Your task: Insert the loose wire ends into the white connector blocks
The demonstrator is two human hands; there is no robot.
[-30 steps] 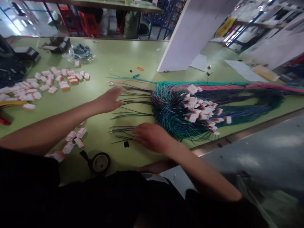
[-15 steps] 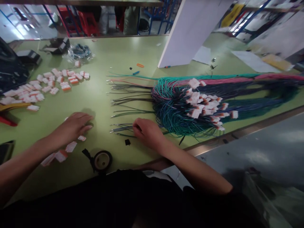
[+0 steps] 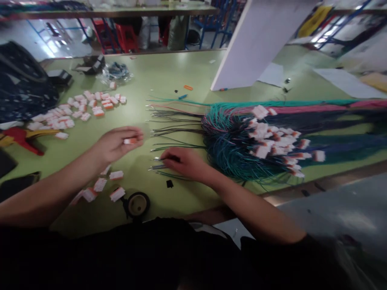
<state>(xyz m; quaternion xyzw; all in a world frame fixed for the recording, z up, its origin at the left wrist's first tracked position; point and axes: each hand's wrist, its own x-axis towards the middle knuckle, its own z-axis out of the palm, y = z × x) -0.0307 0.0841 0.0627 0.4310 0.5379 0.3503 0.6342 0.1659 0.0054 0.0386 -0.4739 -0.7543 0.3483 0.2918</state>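
left hand (image 3: 116, 145): fingertips clamped on connector (image 3: 130, 141), held just off table (image 3: 169, 76) | right hand (image 3: 181, 161): fingers pinched on wire ends (image 3: 157, 159) beside bundle (image 3: 242, 141) | advice: one wire to be singled out, tip kept straight, aligned with connector before insertion

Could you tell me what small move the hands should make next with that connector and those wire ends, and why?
Probably bring the left hand across so the white and orange connector in its fingers meets the wire ends pinched by the right hand. The connector is already lifted off the green table, the wire tips point toward it, and only a short gap separates them.
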